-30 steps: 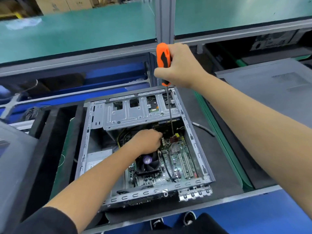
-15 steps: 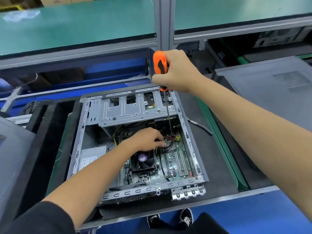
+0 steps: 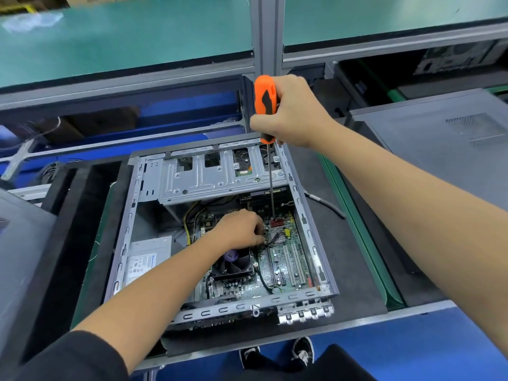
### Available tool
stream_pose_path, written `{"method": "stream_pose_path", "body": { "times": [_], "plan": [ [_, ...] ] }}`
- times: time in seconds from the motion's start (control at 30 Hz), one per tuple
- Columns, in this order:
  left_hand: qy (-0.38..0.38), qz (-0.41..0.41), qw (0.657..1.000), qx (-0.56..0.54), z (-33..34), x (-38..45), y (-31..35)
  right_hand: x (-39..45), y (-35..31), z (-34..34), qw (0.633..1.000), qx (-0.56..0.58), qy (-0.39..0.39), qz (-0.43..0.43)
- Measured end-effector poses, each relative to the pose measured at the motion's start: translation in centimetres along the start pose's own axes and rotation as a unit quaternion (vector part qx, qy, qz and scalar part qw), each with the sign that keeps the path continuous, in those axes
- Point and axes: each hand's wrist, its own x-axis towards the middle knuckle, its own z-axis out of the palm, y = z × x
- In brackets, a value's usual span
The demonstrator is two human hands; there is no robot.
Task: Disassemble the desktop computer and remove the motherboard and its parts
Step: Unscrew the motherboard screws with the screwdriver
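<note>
The open grey computer case (image 3: 305, 218) lies on a black mat. Inside are the green motherboard (image 3: 288, 259), a black CPU fan (image 3: 233, 268), a silver power supply (image 3: 145, 259) and a metal drive cage (image 3: 206, 182). My right hand (image 3: 294, 114) grips the orange handle of a screwdriver (image 3: 265, 105) held upright above the case. Its thin shaft runs down to the board's far edge beside red connectors (image 3: 277, 222). My left hand (image 3: 239, 229) is inside the case above the fan, fingers curled and pinching a black cable (image 3: 276, 239) on the board.
A grey side panel (image 3: 439, 138) lies to the right, and another grey panel (image 3: 19, 243) to the left. An aluminium post (image 3: 266, 37) stands behind the case. A loose grey cable (image 3: 327, 204) rests on the mat at the case's right side.
My left hand has shifted slightly right across the board to the black cable. The screwdriver stays upright over the same far corner. The view has moved a little.
</note>
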Motion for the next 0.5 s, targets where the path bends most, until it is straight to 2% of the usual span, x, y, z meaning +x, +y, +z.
{"method": "stream_pose_path", "body": {
  "times": [0.23,0.37,0.5],
  "plan": [
    [0.022,-0.047,0.996,-0.068,0.4,0.0,0.8,-0.2,0.1,0.4,0.999,0.041,-0.001,0.013],
    [0.080,-0.065,0.984,-0.148,0.4,-0.3,0.5,-0.6,0.3,1.0,0.998,0.059,-0.009,0.017],
    [0.109,-0.046,0.968,-0.221,-0.1,-0.6,-0.2,-0.9,0.5,1.4,0.998,0.055,-0.014,0.010]
  ]
}}
